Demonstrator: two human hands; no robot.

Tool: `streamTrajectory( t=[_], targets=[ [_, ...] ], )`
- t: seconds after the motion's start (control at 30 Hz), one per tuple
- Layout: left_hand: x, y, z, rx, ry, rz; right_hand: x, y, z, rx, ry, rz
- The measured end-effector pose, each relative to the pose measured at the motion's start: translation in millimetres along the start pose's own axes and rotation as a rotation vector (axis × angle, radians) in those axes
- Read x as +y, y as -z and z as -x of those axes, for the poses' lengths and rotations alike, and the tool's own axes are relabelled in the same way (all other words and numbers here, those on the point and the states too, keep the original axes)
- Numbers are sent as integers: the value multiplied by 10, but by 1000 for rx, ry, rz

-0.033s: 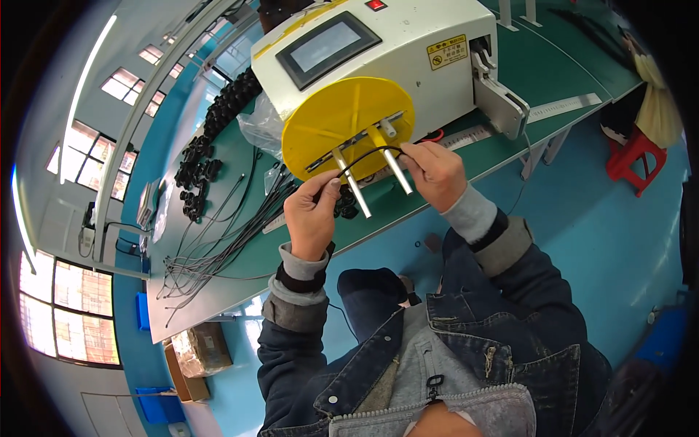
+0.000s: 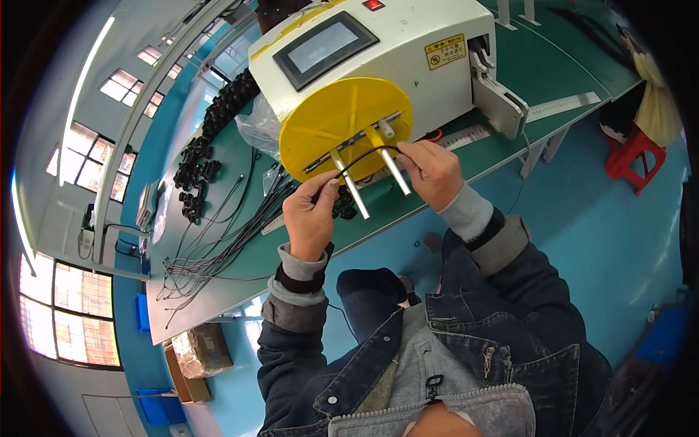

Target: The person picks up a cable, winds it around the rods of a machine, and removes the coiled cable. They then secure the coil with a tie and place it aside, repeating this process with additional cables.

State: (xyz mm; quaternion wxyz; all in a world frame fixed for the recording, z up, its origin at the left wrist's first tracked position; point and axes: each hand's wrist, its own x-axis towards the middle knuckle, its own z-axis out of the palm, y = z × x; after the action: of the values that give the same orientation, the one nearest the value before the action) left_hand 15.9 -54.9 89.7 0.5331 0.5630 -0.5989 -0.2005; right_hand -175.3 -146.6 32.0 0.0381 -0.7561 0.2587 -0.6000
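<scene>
A short stretch of black cable [image 2: 364,154] arches between my two hands, in front of a yellow disc [image 2: 328,120] on a white machine [image 2: 429,95]. My left hand [image 2: 307,222] pinches one end between thumb and fingers, close to the left metal rod [image 2: 354,197]. At the other end, my right hand [image 2: 435,175] is closed on the cable beside the right metal rod [image 2: 398,178]. Both rods stick out from the disc toward me. The cable passes across them; whether it touches them I cannot tell.
Loose dark cables [image 2: 218,255] spread over the green table [image 2: 247,306] at left, with black coiled bundles [image 2: 195,164] behind. A metal ruler strip [image 2: 561,108] runs along the table to the right. A red stool [image 2: 636,156] stands on the floor at far right.
</scene>
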Motion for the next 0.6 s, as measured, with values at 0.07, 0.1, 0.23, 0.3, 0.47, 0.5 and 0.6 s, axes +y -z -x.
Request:
streamTrajectory(
  t=[0.07, 0.1, 0.23, 0.3, 0.47, 0.5, 0.6],
  targets=[
    [-8, -32, -30, 9, -4, 22, 29, -116, 6, 35, -50, -48],
    [-9, -43, -40, 17, -7, 32, 53, -165, 5, 34, -53, -44],
    [-45, -86, -112, 27, -12, 42, 172, -273, -33, 46, -76, -15],
    [-77, -88, -139, 32, -16, 38, 192, -296, -41, 45, -110, 5],
    [-118, -43, -98, 54, -32, 7, 162, -212, 199, 112, -407, -87],
    [-122, -40, -77, 59, -35, -4, 167, -157, 280, 110, -405, -84],
    [-168, -44, -40, 77, -5, 13, 171, 63, 526, 39, -370, -58]
  ],
)
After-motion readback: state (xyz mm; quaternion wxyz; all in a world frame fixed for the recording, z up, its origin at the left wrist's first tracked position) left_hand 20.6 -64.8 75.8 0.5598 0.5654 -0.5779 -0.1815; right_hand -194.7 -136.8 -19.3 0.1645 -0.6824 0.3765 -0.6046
